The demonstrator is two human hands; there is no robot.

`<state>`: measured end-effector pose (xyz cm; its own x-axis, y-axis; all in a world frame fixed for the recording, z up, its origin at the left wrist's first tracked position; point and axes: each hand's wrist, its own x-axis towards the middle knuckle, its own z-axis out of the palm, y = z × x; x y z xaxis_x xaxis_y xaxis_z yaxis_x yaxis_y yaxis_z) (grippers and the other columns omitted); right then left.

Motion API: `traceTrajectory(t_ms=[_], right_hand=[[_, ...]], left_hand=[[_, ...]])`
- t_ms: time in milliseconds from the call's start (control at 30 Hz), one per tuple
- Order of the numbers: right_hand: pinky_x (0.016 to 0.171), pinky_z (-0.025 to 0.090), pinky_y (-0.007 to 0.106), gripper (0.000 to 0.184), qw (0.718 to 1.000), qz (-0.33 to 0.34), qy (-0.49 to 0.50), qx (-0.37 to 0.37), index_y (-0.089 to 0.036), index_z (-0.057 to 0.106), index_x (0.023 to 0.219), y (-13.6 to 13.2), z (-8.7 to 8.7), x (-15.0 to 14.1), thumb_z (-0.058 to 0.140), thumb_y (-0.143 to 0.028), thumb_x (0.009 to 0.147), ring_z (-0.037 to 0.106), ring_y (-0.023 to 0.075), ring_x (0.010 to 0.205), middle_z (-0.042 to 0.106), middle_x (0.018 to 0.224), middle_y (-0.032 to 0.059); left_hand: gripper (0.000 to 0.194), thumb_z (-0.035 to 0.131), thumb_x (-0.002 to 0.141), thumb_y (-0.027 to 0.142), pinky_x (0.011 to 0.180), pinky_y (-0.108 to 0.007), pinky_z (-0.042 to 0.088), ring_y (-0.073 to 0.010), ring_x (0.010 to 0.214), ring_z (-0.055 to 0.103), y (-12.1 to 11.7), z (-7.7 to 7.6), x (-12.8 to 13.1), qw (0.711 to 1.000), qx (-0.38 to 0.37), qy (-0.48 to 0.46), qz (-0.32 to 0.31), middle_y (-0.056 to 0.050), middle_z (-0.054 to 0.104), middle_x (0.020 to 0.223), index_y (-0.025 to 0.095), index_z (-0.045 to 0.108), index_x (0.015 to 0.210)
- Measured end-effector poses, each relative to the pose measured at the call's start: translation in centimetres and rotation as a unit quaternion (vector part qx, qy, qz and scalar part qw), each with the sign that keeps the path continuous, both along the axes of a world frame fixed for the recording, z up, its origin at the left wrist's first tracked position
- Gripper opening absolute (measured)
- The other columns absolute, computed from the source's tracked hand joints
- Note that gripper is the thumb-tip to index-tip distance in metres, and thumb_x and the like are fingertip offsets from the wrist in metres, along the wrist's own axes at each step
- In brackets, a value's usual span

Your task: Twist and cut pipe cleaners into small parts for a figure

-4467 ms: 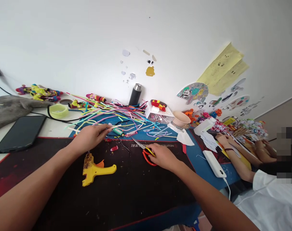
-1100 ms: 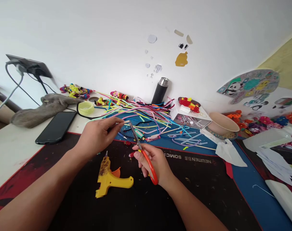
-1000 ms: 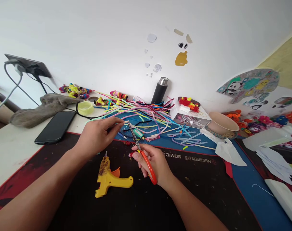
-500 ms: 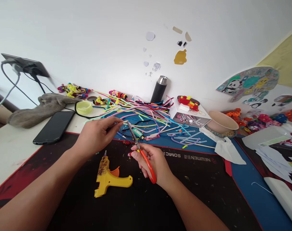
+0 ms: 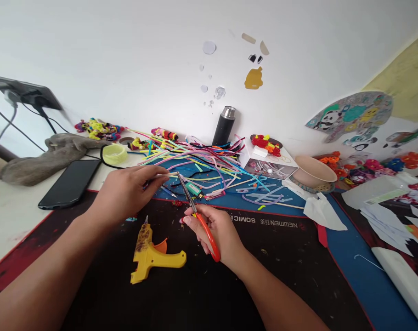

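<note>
My left hand [image 5: 128, 191] is closed in a pinch on a thin pale strip [image 5: 172, 174], whose end pokes out past the fingertips toward the scissor tips. Its exact kind is too small to tell. Orange-handled scissors [image 5: 206, 232] are gripped in my right hand [image 5: 217, 234], blades pointing up and away, close by the strip. Near my right fingertips shows a small red and yellow bit [image 5: 182, 221], which I cannot make out. A yellow glue gun [image 5: 157, 257] lies on the black mat [image 5: 264, 271] below my hands, its nozzle pointing away.
Behind my hands lies a heap of colourful pipe cleaners [image 5: 195, 154]. A black flask [image 5: 224, 126] stands by the wall. To the left are a phone [image 5: 69, 184] and a roll of tape [image 5: 114, 154]; to the right, a clear-fronted box [image 5: 269, 166], a bowl [image 5: 314, 172] and tissue [image 5: 322, 211].
The view has swung slightly, so everything sits a little further left. Both hands keep nearly the same pose, the pale strip still beside the scissor tips.
</note>
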<state>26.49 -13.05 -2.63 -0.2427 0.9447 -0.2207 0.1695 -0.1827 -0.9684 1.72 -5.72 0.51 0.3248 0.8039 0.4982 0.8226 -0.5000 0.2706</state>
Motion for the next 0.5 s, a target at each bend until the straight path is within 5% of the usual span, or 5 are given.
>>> traceTrajectory(t_ms=[167, 267, 367, 500], right_hand=[[0.048, 0.039, 0.023, 0.043, 0.997, 0.022, -0.053, 0.055, -0.021, 0.078, 0.112, -0.2, -0.7, 0.2, 0.081, -0.058, 0.091, 0.049, 0.0095, 0.048, 0.065, 0.069, -0.0032], [0.056, 0.039, 0.024, 0.038, 0.986, 0.058, -0.109, 0.113, -0.020, 0.081, 0.108, -0.2, -0.5, 0.3, 0.081, -0.055, 0.093, 0.049, 0.0108, 0.058, 0.067, 0.073, -0.0021], [0.057, 0.035, 0.025, 0.035, 0.972, 0.104, -0.153, 0.147, -0.020, 0.083, 0.106, -0.2, 0.2, 0.5, 0.078, -0.053, 0.095, 0.042, 0.0115, 0.058, 0.061, 0.066, -0.0032], [0.059, 0.035, 0.025, 0.037, 0.963, 0.151, -0.145, 0.168, -0.021, 0.084, 0.107, 0.0, 0.6, 0.9, 0.077, -0.055, 0.096, 0.042, 0.0127, 0.061, 0.061, 0.069, -0.0021]], left_hand=[[0.034, 0.052, 0.114, 0.039, 0.075, -0.034, 0.051, -0.0231, 0.083, 0.075, -0.6, 2.1, -0.5, 0.983, 0.147, 0.092, -0.061, -0.004, 0.082, 0.090, 0.023, 0.078, 0.099], [0.044, 0.043, 0.116, 0.039, 0.071, -0.035, 0.049, -0.0226, 0.078, 0.069, -0.9, 3.8, -0.2, 0.971, 0.171, 0.123, -0.113, -0.002, 0.080, 0.084, 0.026, 0.078, 0.094], [0.049, 0.041, 0.114, 0.041, 0.073, -0.035, 0.049, -0.0223, 0.079, 0.069, -0.4, 5.0, -0.1, 0.980, 0.088, 0.105, -0.143, -0.004, 0.080, 0.087, 0.026, 0.080, 0.089], [0.042, 0.061, 0.101, 0.055, 0.070, -0.029, 0.050, -0.0188, 0.074, 0.066, 1.6, 5.2, -1.1, 0.971, -0.179, -0.020, -0.156, -0.004, 0.078, 0.083, 0.024, 0.081, 0.084]])
